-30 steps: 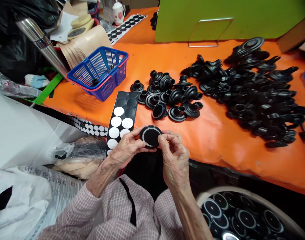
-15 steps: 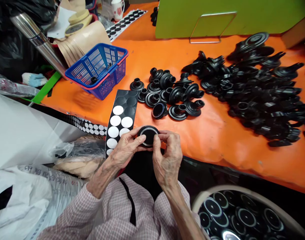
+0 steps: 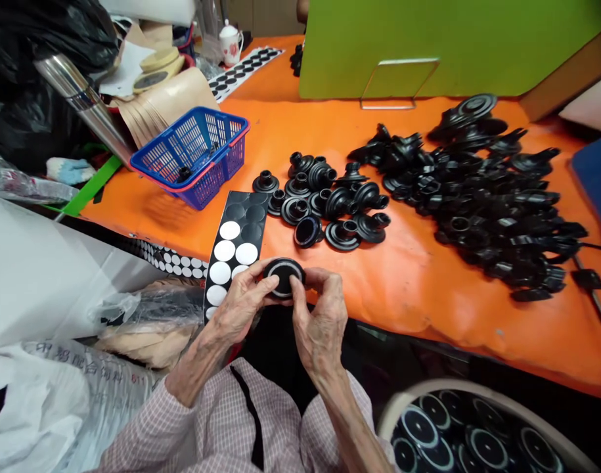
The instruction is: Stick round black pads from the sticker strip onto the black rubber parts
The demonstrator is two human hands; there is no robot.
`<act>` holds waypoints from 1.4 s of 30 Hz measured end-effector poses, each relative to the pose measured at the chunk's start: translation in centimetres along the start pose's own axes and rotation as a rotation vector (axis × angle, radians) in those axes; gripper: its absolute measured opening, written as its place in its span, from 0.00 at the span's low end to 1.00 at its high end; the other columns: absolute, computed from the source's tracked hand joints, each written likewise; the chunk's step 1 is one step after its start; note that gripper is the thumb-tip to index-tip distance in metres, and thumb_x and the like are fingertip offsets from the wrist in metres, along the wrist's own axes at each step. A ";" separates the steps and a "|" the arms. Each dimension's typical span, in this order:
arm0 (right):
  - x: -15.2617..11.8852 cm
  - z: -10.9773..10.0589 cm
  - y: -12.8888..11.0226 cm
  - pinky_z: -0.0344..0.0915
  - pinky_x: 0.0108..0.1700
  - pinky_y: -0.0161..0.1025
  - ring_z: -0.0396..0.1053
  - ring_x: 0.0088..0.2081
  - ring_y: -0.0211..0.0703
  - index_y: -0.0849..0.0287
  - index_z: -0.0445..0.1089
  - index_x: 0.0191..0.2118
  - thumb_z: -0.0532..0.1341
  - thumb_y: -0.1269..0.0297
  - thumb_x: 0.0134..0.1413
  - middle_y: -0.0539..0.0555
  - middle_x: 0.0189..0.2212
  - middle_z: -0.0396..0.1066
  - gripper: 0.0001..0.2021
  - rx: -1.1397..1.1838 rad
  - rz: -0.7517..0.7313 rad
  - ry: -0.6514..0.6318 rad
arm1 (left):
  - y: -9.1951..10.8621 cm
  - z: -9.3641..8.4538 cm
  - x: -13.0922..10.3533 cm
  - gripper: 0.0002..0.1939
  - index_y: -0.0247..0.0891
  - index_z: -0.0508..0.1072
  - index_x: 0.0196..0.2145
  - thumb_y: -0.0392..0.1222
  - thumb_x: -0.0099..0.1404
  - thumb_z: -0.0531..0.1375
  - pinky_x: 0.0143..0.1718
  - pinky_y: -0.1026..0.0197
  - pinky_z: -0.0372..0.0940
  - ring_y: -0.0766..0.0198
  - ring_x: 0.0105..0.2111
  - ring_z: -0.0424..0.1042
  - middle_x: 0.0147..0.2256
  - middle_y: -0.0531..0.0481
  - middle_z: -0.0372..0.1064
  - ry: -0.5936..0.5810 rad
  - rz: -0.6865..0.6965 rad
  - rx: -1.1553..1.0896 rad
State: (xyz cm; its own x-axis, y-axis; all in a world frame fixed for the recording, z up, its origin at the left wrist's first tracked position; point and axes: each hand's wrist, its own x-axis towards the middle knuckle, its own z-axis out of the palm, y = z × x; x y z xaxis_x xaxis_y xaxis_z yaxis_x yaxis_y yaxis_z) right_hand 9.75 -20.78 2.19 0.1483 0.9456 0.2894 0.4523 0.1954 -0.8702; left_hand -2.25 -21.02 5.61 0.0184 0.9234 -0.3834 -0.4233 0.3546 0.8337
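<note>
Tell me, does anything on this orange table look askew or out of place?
Nothing looks spilled or broken. One round, glossy black part lies tipped with its flat face showing, unlike the similar black parts beside it, whose stems show. The black sheet with white circles also seems to overhang the edge of the orange table.

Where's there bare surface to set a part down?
The orange tabletop shows bare between the right hand, the smaller cluster and the big black heap. Another patch lies between the blue basket, that cluster and the green board. It's crowded within the heap and cluster.
</note>
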 end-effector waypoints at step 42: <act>3.1 6.9 1.1 0.64 0.56 0.55 0.65 0.53 0.50 0.59 0.67 0.51 0.52 0.63 0.60 0.62 0.50 0.67 0.16 0.104 -0.191 -0.279 | 6.0 -7.2 5.0 0.19 0.33 0.72 0.31 0.48 0.45 0.71 0.22 0.66 0.55 0.70 0.21 0.64 0.23 0.53 0.67 0.159 -0.117 0.405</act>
State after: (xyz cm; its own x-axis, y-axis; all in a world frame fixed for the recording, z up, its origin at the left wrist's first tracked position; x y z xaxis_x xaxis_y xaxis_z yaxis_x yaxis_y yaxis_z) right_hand 4.63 -15.81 -0.63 -0.1832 0.9212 0.3432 0.3548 0.3876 -0.8508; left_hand -11.19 -15.33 5.84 -0.1077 0.8509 -0.5142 -0.0377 0.5134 0.8573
